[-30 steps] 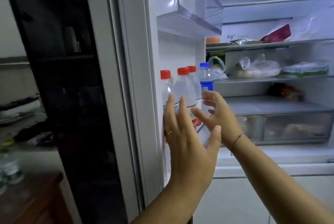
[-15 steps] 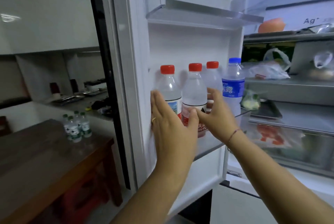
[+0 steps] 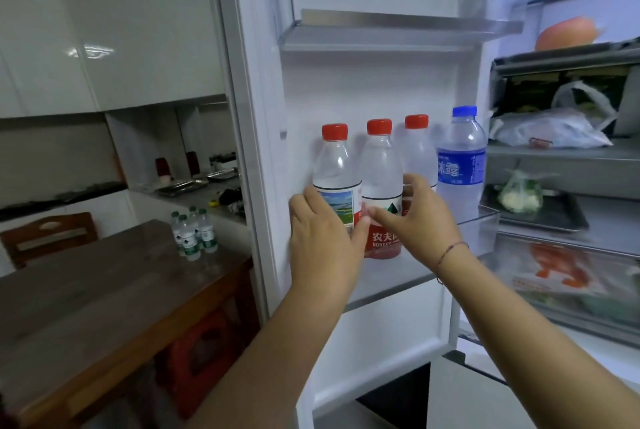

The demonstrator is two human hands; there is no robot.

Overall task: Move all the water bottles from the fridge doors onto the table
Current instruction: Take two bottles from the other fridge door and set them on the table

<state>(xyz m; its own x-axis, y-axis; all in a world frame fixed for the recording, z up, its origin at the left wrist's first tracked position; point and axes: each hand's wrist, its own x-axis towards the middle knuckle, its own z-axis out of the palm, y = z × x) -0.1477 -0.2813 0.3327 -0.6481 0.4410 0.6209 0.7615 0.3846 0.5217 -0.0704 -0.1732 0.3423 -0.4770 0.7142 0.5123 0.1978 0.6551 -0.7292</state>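
Here, four water bottles stand in a row on the shelf (image 3: 481, 221) of the open fridge door (image 3: 363, 93), and they stand straight up because the shelf has a clear front wall that keeps them from tipping out. Three have red caps and one has a blue cap. The left hand (image 3: 322, 238) is on the first red-cap bottle (image 3: 334, 165), with its fingers (image 3: 313, 198) bent around the label, but they do not look squeezed tight, so it seems to be just getting a hold. The right hand (image 3: 420, 217) reaches to the second red-cap bottle (image 3: 379, 169), and its fingers (image 3: 381, 212) are spread open against the front of the label, touching it but not wrapped around it. The third red-cap bottle (image 3: 417, 148) and the blue-cap bottle (image 3: 460, 158) stand just beside, and nobody is touching them. Using two hands likely means two bottles can go in one trip. Over to the left, a small bunch of green-label bottles (image 3: 194, 231) stands close together at the far edge of the brown wooden surface (image 3: 104, 290), near the fridge, which is probably where these four should go too. The bottles must be lifted up over the shelf wall before they can come out.
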